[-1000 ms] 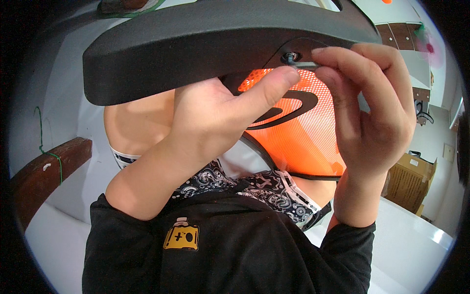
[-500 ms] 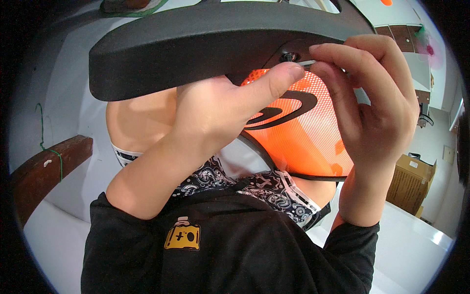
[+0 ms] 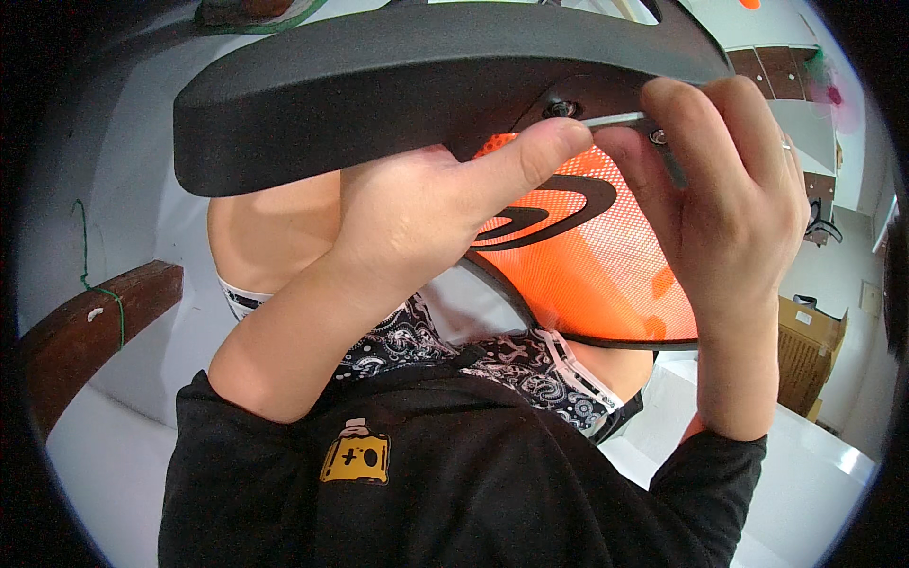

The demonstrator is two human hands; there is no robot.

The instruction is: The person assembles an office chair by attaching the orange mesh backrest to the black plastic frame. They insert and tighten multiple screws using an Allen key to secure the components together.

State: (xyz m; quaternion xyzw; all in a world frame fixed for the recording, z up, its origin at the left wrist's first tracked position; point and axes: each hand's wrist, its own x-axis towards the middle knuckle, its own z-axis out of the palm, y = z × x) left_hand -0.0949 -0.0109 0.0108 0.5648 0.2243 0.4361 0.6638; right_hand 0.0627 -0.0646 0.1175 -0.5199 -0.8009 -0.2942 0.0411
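A black chair armrest (image 3: 350, 114) spans the upper part of the head view. My left hand (image 3: 417, 204) grips it from below, its fingers hidden behind it and its thumb stretched to the right. A bolt (image 3: 562, 110) sits in a round recess in the armrest, just above the thumb tip. My right hand (image 3: 724, 180) is closed on a thin silver hex key (image 3: 615, 120). One end of the key lies by the left thumb tip, apart from the bolt's recess. A small round metal piece (image 3: 659, 137) shows beside the right fingers; I cannot tell what it is.
An orange mesh chair back (image 3: 606, 275) with a black curved mark lies across my lap, under the armrest. A brown wooden arm (image 3: 104, 308) with green string stands at left. A cardboard box (image 3: 810, 350) is at the far right.
My right hand has shifted right and turned, drawing the hex key away from the bolt's recess. More of the key shows now. My left hand and the armrest have hardly moved.
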